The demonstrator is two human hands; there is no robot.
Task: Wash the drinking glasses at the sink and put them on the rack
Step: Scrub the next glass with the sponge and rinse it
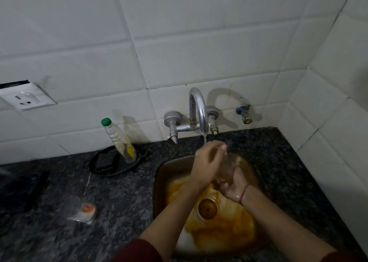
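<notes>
While the thin stream from the curved chrome tap (199,110) runs, the clear drinking glass (229,168) sits over the stained steel sink (161,174), cupped from below in the right hand (234,188), fingers curled round its base. Its long axis tilts up and away toward the spout. The left hand (207,162) is nearer the rim, wrapped over the top (rubbing, I'd guess). A second clear glass (70,204) waits well apart on the dark granite counter (123,192).

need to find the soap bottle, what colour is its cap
Green, on the clear bottle left of the tap; it shows best in the head view.
</notes>
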